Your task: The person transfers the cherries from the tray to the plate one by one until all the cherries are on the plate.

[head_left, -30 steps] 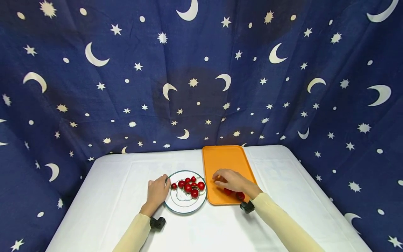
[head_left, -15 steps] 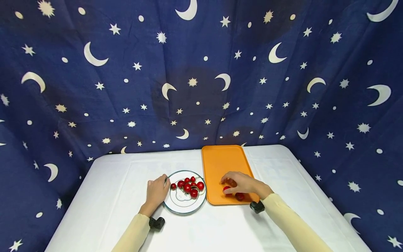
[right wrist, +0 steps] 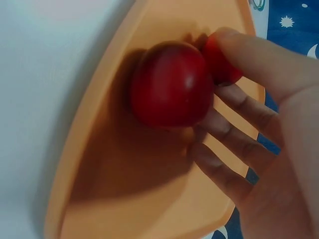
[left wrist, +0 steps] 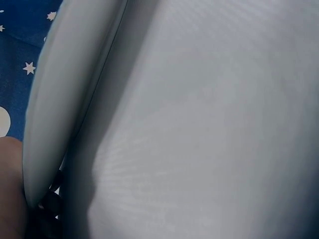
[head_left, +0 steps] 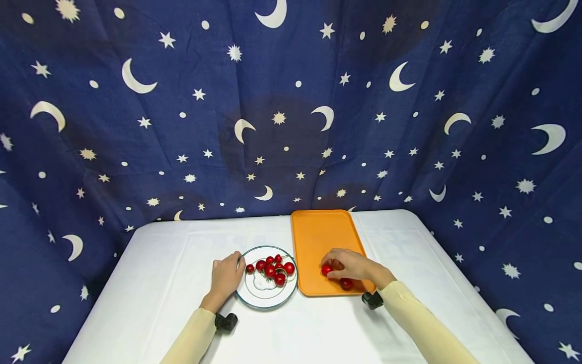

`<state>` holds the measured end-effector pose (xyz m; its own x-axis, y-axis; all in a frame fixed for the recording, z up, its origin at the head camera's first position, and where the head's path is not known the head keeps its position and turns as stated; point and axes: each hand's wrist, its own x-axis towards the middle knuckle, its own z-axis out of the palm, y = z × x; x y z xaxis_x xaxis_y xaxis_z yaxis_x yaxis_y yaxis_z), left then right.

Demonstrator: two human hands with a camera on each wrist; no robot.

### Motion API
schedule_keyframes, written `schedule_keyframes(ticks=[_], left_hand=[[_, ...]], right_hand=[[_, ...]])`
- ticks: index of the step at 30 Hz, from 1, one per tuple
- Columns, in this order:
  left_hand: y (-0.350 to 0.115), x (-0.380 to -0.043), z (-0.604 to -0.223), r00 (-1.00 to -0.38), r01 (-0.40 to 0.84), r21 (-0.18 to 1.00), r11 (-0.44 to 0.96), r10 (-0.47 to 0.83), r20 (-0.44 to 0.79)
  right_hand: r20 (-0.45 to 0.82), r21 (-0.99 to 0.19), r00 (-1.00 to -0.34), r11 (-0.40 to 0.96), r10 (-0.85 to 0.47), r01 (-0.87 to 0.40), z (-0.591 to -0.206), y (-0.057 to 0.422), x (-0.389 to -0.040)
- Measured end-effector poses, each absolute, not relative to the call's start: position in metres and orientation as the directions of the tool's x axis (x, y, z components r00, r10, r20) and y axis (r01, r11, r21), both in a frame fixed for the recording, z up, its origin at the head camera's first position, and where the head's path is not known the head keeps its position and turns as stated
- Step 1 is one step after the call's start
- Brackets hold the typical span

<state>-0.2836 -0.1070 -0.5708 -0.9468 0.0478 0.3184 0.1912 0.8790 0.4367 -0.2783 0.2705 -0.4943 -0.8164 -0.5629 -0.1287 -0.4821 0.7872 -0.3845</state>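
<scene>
A white plate (head_left: 261,298) with a green-blue rim bears several round red fruits (head_left: 270,271), some with thin stems. My left hand (head_left: 226,278) holds the plate at its left rim; the left wrist view shows the plate's outer side close up. Over the near part of the orange tray (head_left: 318,232), my right hand (head_left: 351,265) pinches a round red fruit (right wrist: 215,64) between thumb and fingers. Another, darker red fruit (right wrist: 172,87) lies on the tray beside it, just in front of the wrist camera. The other right fingers are loosely bent.
A white cloth (head_left: 182,253) covers the table under the plate and tray. Tray and plate stand side by side, the plate on the left. A dark blue curtain (head_left: 291,101) with moons and stars hangs behind and along both sides.
My right hand has moved right and a little nearer from the tray's left side, and its fingers have closed round a red fruit. The left hand and plate have stayed put.
</scene>
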Motion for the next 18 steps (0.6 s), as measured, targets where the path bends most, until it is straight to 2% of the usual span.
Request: schedule_keyframes(ticks=[8, 18], left_hand=[[-0.1084, -0.2835, -0.5710, -0.944, 0.196, 0.435, 0.879, 0.050, 0.325], [-0.1074, -0.2834, -0.5702, -0.948, 0.189, 0.436, 0.880, 0.048, 0.316]], right_hand=[[-0.050, -0.381, -0.786, 0.739, -0.616, -0.555, -0.4960, 0.2700, -0.2786], [-0.003, -0.378, -0.807, 0.748, -0.591, -0.546, -0.4984, 0.2637, -0.2786]])
